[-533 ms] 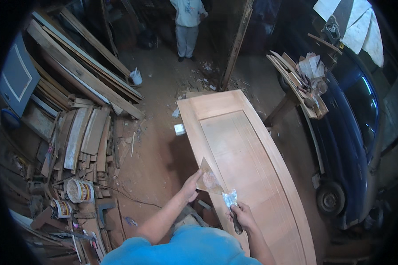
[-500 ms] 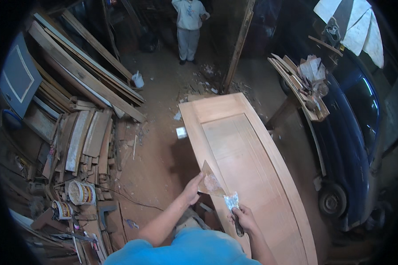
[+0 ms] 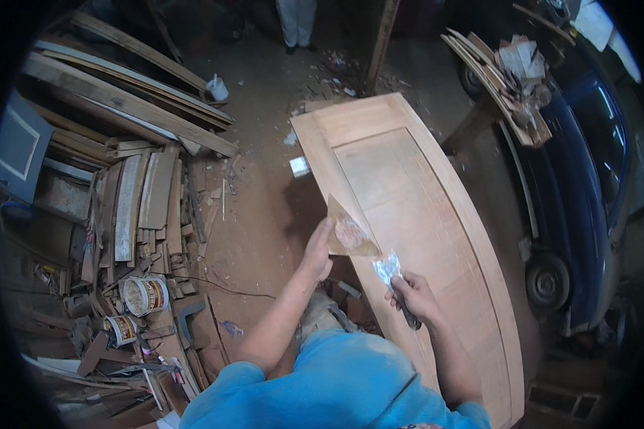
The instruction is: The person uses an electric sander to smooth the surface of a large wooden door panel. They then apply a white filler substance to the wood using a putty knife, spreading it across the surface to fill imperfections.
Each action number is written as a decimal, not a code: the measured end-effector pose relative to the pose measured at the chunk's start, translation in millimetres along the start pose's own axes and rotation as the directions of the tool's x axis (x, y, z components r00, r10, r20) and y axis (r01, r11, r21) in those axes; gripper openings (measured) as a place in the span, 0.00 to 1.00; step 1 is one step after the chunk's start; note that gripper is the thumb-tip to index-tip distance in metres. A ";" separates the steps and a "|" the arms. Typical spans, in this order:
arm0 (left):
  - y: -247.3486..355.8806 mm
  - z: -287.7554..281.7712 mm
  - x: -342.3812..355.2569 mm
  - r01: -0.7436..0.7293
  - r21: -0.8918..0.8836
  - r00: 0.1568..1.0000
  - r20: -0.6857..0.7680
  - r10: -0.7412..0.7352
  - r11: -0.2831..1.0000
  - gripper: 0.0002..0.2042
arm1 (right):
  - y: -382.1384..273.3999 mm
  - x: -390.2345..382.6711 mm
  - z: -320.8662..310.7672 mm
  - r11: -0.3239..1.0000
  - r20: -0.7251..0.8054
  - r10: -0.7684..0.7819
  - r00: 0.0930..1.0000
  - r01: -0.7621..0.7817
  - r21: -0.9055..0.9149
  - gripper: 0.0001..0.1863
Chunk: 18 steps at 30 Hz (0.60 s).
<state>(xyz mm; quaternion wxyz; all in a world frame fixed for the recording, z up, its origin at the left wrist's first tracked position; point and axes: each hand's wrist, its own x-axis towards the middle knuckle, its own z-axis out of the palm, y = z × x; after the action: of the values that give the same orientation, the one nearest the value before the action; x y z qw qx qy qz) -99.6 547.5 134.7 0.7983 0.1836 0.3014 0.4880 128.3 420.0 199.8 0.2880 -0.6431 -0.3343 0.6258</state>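
Note:
My left hand grips a thin flat board by its left edge. A patch of pinkish putty is spread on the board. In my right hand is a putty knife with a wide, smeared metal blade and a dark handle. Its blade sits close to the board's lower right corner; whether they touch I cannot tell. Both hands are over the near left edge of a pale wooden panelled door, which lies flat with a raised frame around its inset panel.
Stacked planks and two putty-stained buckets line the left. A dark blue car stands at the right, beside a wood-scrap-laden stand. A post rises past the door's far end. A person's legs show at the back.
My view has tilted down, so the surroundings sit higher in the picture and the other person's upper body has left it. Both hands keep hold of the board and putty knife.

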 end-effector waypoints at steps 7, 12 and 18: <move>19.9 11.5 4.3 -0.059 0.088 0.998 0.035 0.056 0.994 0.24 | -31.6 18.1 11.3 0.998 0.028 -0.018 0.999 0.019 -0.066 0.15; 16.2 4.9 9.6 -0.099 0.194 0.994 0.055 0.090 0.976 0.24 | -42.5 36.3 24.0 0.993 0.024 0.050 0.998 -0.047 -0.109 0.15; 35.8 9.1 14.3 -0.158 0.314 0.987 0.050 0.150 0.936 0.24 | -44.5 52.7 37.9 0.997 0.076 0.077 0.994 -0.075 -0.028 0.15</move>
<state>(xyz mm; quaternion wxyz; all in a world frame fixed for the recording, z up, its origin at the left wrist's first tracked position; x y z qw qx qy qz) -112.6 576.6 158.2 0.7214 0.3386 0.3505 0.4921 87.0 487.0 200.7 0.2427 -0.6343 -0.3285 0.6564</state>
